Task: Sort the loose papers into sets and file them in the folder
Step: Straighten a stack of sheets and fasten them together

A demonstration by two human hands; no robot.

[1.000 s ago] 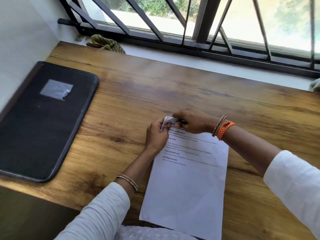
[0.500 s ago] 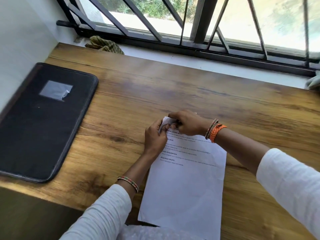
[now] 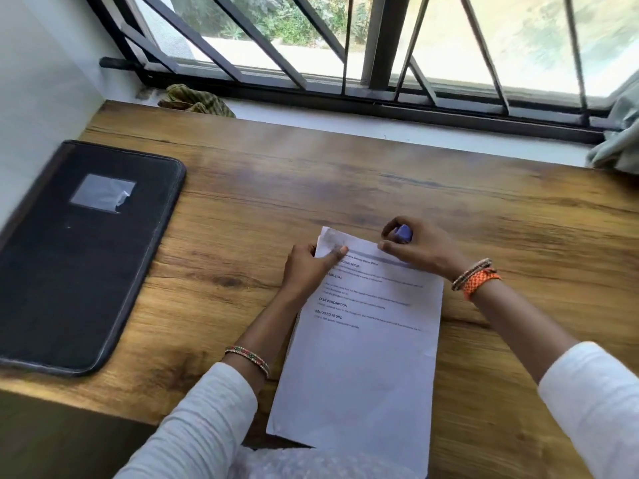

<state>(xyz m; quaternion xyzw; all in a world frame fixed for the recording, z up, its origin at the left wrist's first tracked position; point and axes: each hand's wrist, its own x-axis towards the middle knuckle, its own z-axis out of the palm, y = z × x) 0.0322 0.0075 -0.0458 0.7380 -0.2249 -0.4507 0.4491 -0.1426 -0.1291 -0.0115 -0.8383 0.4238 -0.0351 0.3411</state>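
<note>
The papers (image 3: 363, 340) are pinned at the top corner by the left hand (image 3: 307, 271); a small purple object (image 3: 403, 234) is gripped in the right hand (image 3: 420, 248). The folder (image 3: 79, 257), left of the papers, lies closed, so nothing is judged filed yet.

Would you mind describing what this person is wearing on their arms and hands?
Both arms are in long white sleeves of a slightly textured fabric, pushed up to leave the forearms bare. The left wrist carries a thin beaded bangle in red, green and gold. The right wrist carries a thin beaded bangle beside a woven orange thread band. The left hand and right hand show no gloves; rings cannot be made out.
</note>
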